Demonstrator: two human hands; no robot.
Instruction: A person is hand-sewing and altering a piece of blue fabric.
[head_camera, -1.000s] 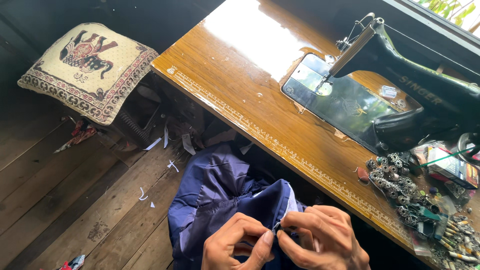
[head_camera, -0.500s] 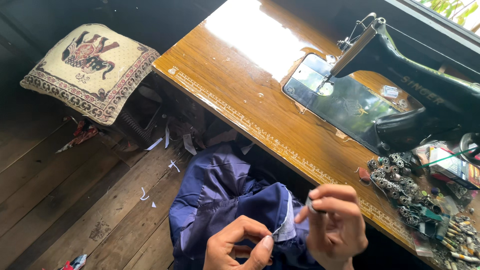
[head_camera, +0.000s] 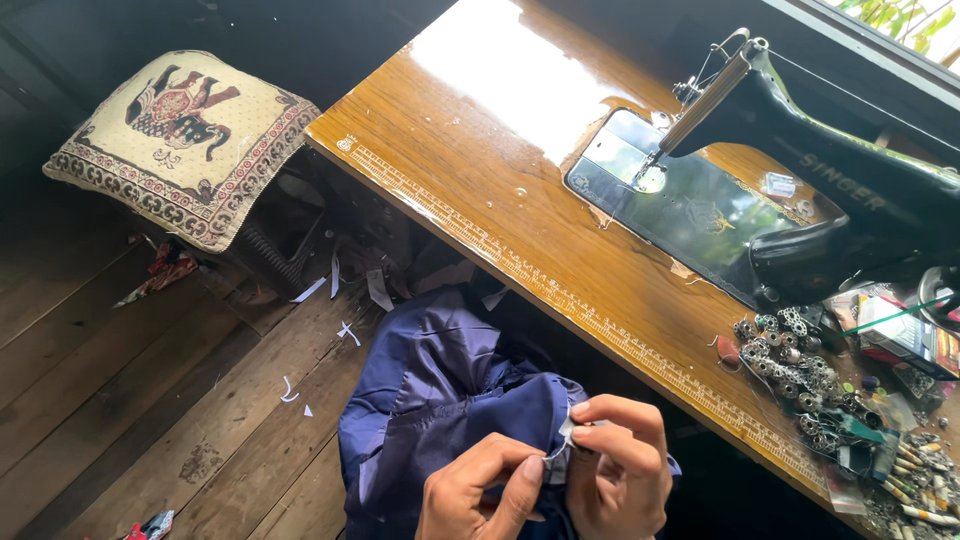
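Note:
A dark blue garment (head_camera: 440, 400) lies bunched in my lap below the table edge. My left hand (head_camera: 480, 490) pinches its edge from below. My right hand (head_camera: 620, 460) is closed on a small white piece at the same edge of the cloth, thumb and fingers pressed together right beside the left thumb. Whether a needle or thread runs between the hands is too small to tell.
A black sewing machine (head_camera: 820, 180) stands on a wooden table (head_camera: 480, 170) with a ruler strip along its front edge. Several bobbins and spools (head_camera: 800, 380) crowd the table's right end. A patterned cushion (head_camera: 180, 140) sits at left. Fabric scraps (head_camera: 340, 290) litter the plank floor.
My right hand pulled up and away from the cloth half a second ago, then came back down to the garment's edge beside the left hand.

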